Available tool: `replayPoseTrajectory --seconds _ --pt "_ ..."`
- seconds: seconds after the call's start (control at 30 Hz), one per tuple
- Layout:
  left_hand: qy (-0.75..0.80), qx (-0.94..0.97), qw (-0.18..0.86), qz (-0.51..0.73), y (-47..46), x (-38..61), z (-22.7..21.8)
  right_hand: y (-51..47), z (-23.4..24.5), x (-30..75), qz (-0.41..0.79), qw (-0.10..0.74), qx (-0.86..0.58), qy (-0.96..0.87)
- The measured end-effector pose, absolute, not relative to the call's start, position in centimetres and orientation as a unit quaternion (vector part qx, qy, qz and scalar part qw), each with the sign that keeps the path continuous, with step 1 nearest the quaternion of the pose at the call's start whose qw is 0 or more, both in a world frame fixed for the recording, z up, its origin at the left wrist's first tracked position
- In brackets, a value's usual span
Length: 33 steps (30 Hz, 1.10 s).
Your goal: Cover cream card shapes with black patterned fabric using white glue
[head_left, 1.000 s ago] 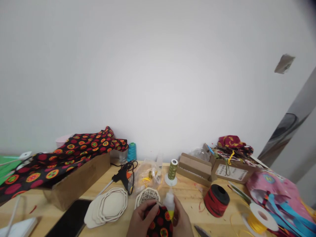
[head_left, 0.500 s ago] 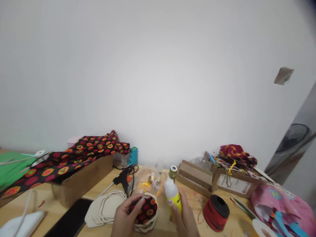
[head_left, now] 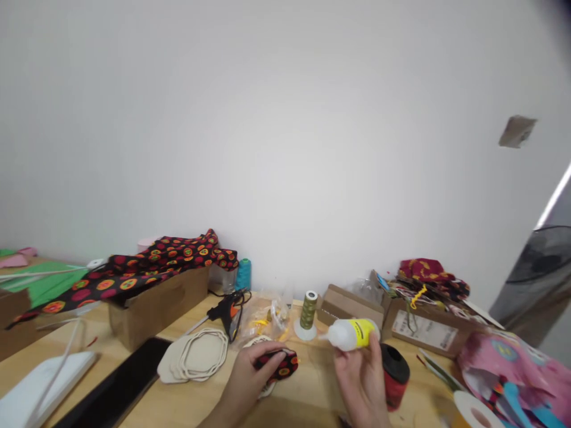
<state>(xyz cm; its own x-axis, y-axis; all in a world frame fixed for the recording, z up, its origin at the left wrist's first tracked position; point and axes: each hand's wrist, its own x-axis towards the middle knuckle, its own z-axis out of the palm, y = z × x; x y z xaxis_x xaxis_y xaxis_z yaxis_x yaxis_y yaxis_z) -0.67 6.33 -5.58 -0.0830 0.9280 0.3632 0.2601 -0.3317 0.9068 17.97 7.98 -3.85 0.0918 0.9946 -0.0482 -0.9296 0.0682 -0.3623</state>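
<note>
My left hand (head_left: pixel 252 377) pinches a small dark patterned fabric piece (head_left: pixel 285 364), black with red and orange rounds, held tilted above the table. Beneath it, partly hidden, lie cream cut-out rings (head_left: pixel 267 389). In my right hand (head_left: pixel 361 377) is a white glue bottle (head_left: pixel 352 334) with a yellow label, lying nearly sideways with its nozzle pointing left. The bottle is apart from the fabric piece. To the left of my left hand lie more stacked cream rings (head_left: pixel 175 359). Behind the hands stands a green thread spool (head_left: pixel 308 310).
A black phone (head_left: pixel 116 380) and a glue gun (head_left: pixel 223 312) lie left. Patterned cloth drapes over a cardboard box (head_left: pixel 158 306). A red ribbon roll (head_left: pixel 397 386) stands just right of my right hand, with a pink bag (head_left: pixel 513 362) farther right. A plastic bag (head_left: pixel 263 321) lies behind.
My right hand has moved right and turned the glue bottle from upright to nearly sideways. My left hand has lifted and tilted the fabric piece off the cream rings.
</note>
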Motion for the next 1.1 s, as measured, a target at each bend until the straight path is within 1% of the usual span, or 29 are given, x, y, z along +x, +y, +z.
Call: replayPoseTrajectory --seconds 0.1,0.17,0.23,0.33,0.4,0.47,0.6,0.77,0.9,1.1 --pt "0.478 0.633 0.302 0.529 6.1 0.1 -5.1 7.8 -3.7 17.0 0.733 0.663 -0.129 -0.087" --pt "0.489 0.625 0.293 0.533 6.0 0.2 -5.3 7.5 -3.7 16.4 0.734 0.652 -0.132 -0.133" --pt "0.506 0.607 0.285 0.543 5.8 0.0 -5.7 7.2 -3.5 15.9 0.674 0.692 -0.173 -0.193" --pt "0.523 0.581 0.288 0.552 5.6 -0.3 -5.9 6.1 -3.2 15.7 0.507 0.754 -0.275 -0.316" --pt "0.528 0.568 0.302 0.554 5.5 -0.4 -5.9 5.3 -3.1 15.5 0.389 0.770 -0.306 -0.402" --pt "0.531 0.555 0.322 0.553 5.4 -0.3 -5.8 4.5 -3.0 15.3 0.312 0.780 -0.305 -0.449" --pt "0.526 0.537 0.359 0.554 5.4 0.1 -5.9 4.1 -3.5 14.8 0.268 0.755 -0.336 -0.495" --pt "0.512 0.520 0.389 0.563 5.4 0.3 -6.3 4.2 -4.2 14.5 0.182 0.754 -0.352 -0.523" --pt "0.506 0.507 0.402 0.570 5.3 0.3 -6.3 3.9 -4.6 14.5 0.116 0.731 -0.362 -0.567" --pt "0.502 0.496 0.417 0.573 5.3 0.5 -6.2 3.8 -5.4 14.7 0.100 0.702 -0.347 -0.614"
